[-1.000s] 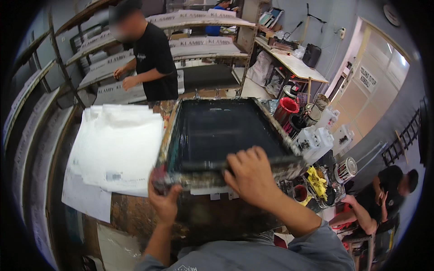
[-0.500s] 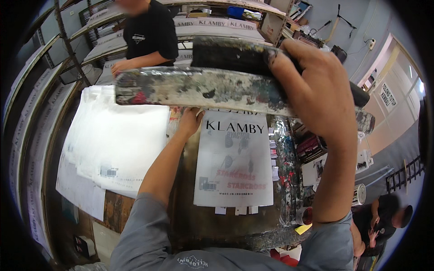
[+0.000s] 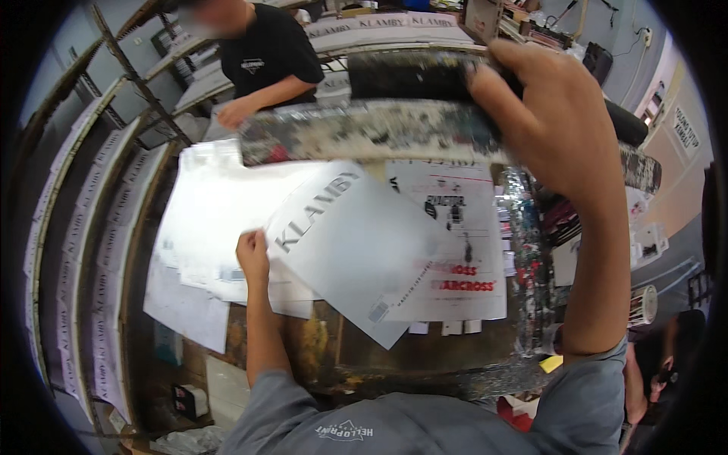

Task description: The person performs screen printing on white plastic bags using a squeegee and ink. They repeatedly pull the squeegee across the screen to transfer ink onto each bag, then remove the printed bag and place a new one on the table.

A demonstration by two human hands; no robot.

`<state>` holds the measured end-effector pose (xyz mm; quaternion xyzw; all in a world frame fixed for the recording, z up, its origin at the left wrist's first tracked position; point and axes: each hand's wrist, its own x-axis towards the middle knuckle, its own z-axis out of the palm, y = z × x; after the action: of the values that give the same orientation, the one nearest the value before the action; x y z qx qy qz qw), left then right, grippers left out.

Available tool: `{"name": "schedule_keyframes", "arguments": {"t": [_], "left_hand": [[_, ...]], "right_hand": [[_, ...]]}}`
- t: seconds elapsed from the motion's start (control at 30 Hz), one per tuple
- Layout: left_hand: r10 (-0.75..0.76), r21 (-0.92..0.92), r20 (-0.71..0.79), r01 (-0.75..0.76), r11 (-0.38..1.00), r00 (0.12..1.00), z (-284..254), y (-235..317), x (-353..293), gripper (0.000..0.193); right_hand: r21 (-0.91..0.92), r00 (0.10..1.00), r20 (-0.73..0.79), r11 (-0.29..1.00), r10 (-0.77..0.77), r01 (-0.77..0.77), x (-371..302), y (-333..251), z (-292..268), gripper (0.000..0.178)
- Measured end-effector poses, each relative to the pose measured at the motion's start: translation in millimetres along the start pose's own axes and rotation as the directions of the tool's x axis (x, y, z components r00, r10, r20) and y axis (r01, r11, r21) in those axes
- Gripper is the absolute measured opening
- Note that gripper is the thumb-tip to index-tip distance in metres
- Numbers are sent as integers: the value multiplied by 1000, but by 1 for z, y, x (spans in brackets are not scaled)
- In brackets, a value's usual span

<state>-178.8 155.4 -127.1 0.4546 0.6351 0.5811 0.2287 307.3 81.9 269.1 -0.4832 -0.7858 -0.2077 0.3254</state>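
Note:
My left hand is closed on the left edge of a thin, translucent printed sheet. The sheet slants across the table, with dark lettering along its upper left side. Part of it lies over another white sheet with black and red print on the dark printing board. My right hand grips a raised, ink-stained screen-printing frame above the board. A long black bar runs along behind the frame's near edge, under my right fingers. The frame's far part is hidden.
A stack of white sheets covers the table's left side. Racks with printed sheets stand at left and behind. Across the table is a co-worker in a black shirt; another person is at lower right. A tin stands at right.
My left hand has drawn the printed sheet leftward off the board and turned it, uncovering the red-and-black print beneath. My right hand still holds the frame up. The view has shifted.

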Motion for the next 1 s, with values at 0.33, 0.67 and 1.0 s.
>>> {"name": "schedule_keyframes", "arguments": {"t": [0.33, 0.67, 1.0], "left_hand": [[335, 799, -419, 167, 578, 844, -248, -28, 29, 52], [148, 291, 925, -904, 314, 350, 61, 62, -104, 72], [521, -154, 842, -866, 476, 137, 270, 124, -276, 72]], "right_hand": [[-33, 998, -30, 998, 51, -52, -38, -21, 5, 45], [-11, 994, 24, 995, 102, -102, -30, -26, 1, 50], [-36, 997, -56, 998, 46, -48, -17, -3, 11, 52]]}}
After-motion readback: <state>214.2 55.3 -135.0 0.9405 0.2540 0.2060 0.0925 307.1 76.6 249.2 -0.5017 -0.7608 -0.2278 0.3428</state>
